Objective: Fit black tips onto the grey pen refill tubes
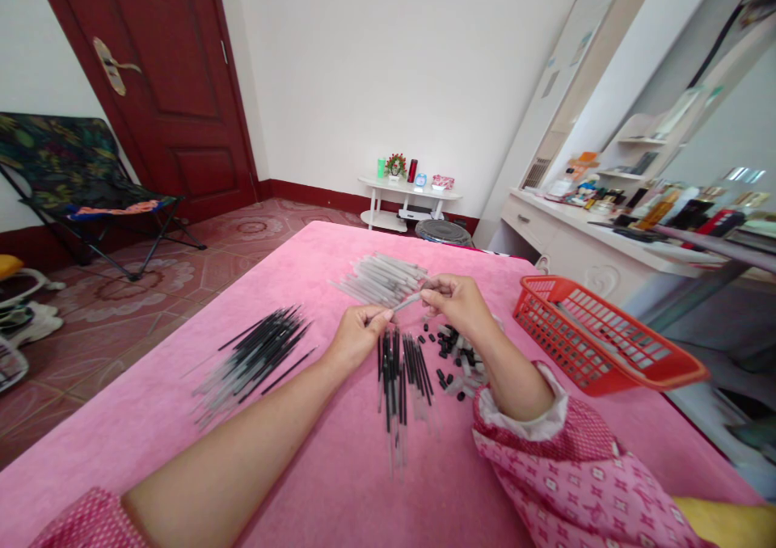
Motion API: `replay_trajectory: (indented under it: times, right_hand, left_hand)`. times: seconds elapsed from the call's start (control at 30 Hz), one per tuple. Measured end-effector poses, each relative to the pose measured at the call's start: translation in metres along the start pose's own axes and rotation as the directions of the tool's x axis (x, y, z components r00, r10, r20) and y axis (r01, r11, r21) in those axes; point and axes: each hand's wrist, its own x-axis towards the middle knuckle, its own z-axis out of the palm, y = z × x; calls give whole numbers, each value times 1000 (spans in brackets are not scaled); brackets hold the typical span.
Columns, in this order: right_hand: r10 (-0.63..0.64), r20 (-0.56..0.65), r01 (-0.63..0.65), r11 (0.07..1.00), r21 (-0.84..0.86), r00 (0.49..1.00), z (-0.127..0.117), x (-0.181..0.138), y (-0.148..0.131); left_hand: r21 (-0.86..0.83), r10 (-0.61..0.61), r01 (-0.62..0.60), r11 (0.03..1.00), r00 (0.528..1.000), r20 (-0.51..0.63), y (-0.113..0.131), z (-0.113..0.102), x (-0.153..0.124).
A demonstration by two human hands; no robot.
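A slim, pale grey pen-like tube (407,301) is held between my two hands above the pink cloth. My left hand (362,331) pinches its left end between thumb and fingers. At the other end, the fingers of my right hand (456,301) are closed round it. Just behind lies a pile of similar whitish tubes (379,277). Below my hands are black thin sticks (394,370) with clear ends, and a larger bundle of black sticks (267,354) lies to the left. Small black caps (449,342) and clear pieces are scattered beneath my right forearm.
A red plastic basket (606,354) with pale things inside stands at the table's right. The pink cloth (339,483) covers the table. Beyond are a folding chair (73,176), a low white shelf (412,194) and a dressing table (582,241) crowded with bottles.
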Motion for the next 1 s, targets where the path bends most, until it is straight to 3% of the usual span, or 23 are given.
replay_trajectory:
  times: [0.17,0.3,0.37,0.43,0.53,0.63,0.7,0.8,1.0]
  right_hand:
    - [119,-11,-118,992,51,993,2,-4,-1]
    - [215,-1,-213,970,116,977,4,-7,-6]
    - [237,13,-236,959,156,972,7,-8,-10]
    - [232,40,-235,955,183,972,11,-9,-14]
    - [175,100,-193,957,215,979,19,-11,-17]
    - [92,134,-124,958,259,987,25,-12,-16]
    - [46,135,-81,960,268,990,27,-12,-15]
    - [10,114,-39,967,252,993,28,-13,-16]
    - [-4,96,-16,978,207,995,28,-15,-25]
  left_hand:
    - [183,146,-140,973,989,-15,8,0,-7]
    - [420,291,-247,873,956,-42,13,-2,-13]
    - [435,304,-255,864,952,-47,13,-2,-13]
    - [328,254,-223,918,966,-56,11,-1,-10]
    - [-56,97,-102,993,992,-84,8,0,-4]
    - [-488,-95,61,871,995,-44,7,-1,1]
    - [-651,-184,153,743,983,20,7,-4,2]
    - [-727,-233,213,652,970,75,5,-7,4]
    - [-715,-256,208,668,966,43,0,-8,9]
